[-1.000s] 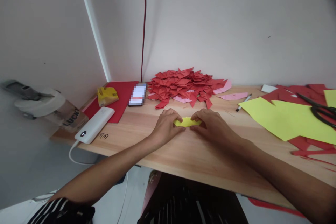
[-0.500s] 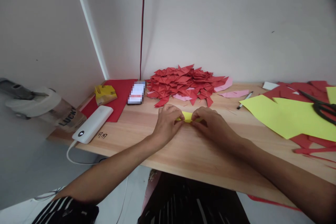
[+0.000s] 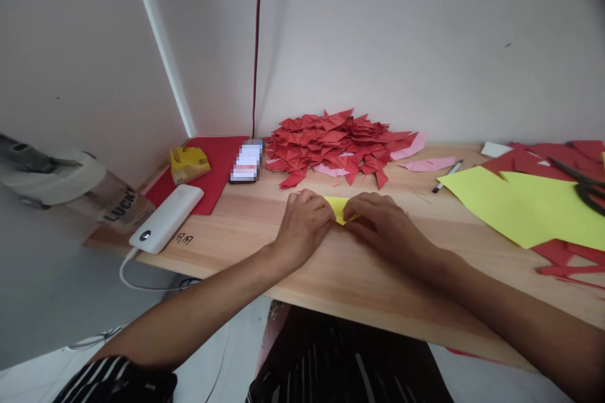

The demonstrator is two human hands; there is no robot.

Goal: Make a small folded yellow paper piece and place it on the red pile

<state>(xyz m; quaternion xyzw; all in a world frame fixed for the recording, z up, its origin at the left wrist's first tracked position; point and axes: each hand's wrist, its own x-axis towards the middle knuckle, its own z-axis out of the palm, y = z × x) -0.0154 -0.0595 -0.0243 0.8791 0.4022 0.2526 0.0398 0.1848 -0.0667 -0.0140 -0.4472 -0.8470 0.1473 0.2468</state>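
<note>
A small piece of yellow paper [image 3: 338, 206] lies on the wooden table [image 3: 265, 220] between my two hands, its outer parts hidden under them. My left hand [image 3: 307, 217] is closed on its left side, fingers bent down to the paper. From the right, my right hand [image 3: 375, 217] grips the other side with curled fingers. Just behind my hands rises a heap of folded red paper pieces [image 3: 331, 138], with pink paper strips [image 3: 428, 164] at its right.
Left are a phone [image 3: 246, 162], a yellow packet [image 3: 189, 164] on red paper [image 3: 217, 186], a white power bank [image 3: 167, 219] and a plastic cup [image 3: 113, 198]. Right are a pen [image 3: 447, 176], a yellow sheet [image 3: 524, 204], black scissors [image 3: 588, 192] and red scraps [image 3: 562, 253].
My left hand has shifted slightly right, its fingers now bent lower over the paper near its middle. My right hand stays nearly in place. The view has turned a little.
</note>
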